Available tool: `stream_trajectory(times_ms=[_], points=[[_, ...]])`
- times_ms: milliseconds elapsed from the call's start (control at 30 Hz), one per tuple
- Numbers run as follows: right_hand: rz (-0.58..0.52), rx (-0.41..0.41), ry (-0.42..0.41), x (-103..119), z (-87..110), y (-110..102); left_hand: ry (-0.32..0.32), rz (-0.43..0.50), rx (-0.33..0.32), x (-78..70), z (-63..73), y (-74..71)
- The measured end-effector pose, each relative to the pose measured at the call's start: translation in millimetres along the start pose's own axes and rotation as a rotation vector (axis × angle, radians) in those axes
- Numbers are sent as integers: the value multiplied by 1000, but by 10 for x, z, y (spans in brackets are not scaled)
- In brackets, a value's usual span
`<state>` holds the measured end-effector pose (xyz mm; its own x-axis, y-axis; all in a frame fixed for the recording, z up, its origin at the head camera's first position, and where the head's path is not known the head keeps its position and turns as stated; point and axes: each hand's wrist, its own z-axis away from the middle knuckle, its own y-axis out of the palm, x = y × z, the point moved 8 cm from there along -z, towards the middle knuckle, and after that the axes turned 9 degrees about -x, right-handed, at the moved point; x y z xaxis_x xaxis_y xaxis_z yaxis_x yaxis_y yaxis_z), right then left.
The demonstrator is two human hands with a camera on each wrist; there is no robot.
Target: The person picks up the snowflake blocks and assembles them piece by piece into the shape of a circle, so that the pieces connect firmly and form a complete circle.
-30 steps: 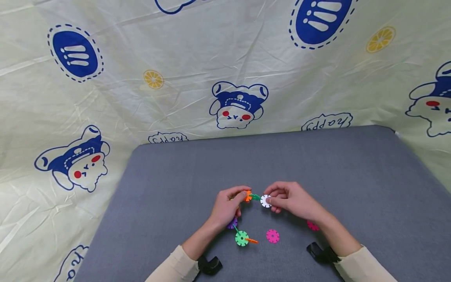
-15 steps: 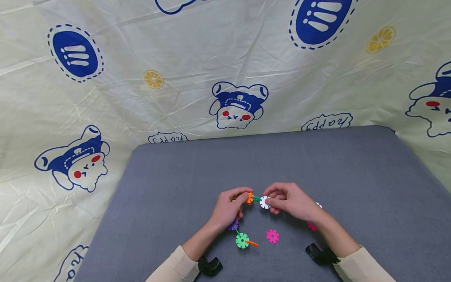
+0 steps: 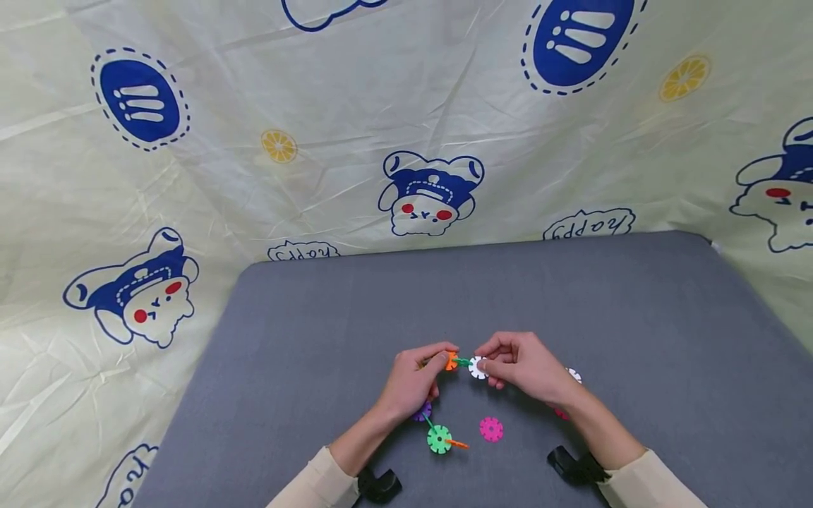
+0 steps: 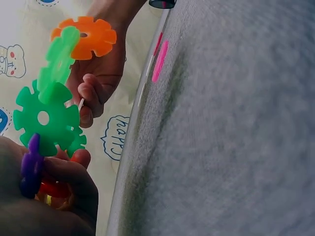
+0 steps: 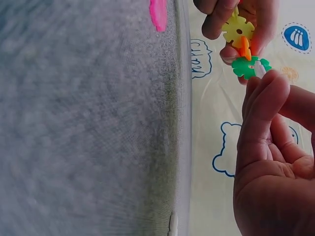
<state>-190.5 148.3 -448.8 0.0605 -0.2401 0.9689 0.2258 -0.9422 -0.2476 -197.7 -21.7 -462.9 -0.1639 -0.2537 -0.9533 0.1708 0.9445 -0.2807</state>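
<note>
My left hand (image 3: 409, 381) grips a chain of notched plastic snowflake discs, its thumb and index finger on an orange disc (image 3: 452, 361). A yellow disc (image 5: 238, 30) shows between its fingers in the right wrist view. From this hand hang a purple disc (image 3: 422, 411), a light green disc (image 3: 439, 439) and an edge-on orange disc (image 3: 458, 444). A darker green disc (image 3: 464, 362) projects from the held orange one. My right hand (image 3: 530, 367) pinches a white disc (image 3: 477, 367) against the green disc's edge; how deeply their slots interlock I cannot tell.
A loose pink disc (image 3: 491, 429) lies on the grey table (image 3: 317, 339) below the hands. Beside the right forearm are another white disc (image 3: 574, 375) and a mostly hidden pinkish-red disc (image 3: 562, 414). A printed cloth (image 3: 349, 190) rises behind the table.
The two hands have come slightly closer together, and the white disc is nearer to the held orange one. The dangling end of the chain has shifted a little down and right.
</note>
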Motion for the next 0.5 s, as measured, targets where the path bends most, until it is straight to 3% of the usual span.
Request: stream_trajectory(times_ms=[500], points=[[55, 17, 1, 48, 30, 22, 11, 17, 9, -13, 30, 51]])
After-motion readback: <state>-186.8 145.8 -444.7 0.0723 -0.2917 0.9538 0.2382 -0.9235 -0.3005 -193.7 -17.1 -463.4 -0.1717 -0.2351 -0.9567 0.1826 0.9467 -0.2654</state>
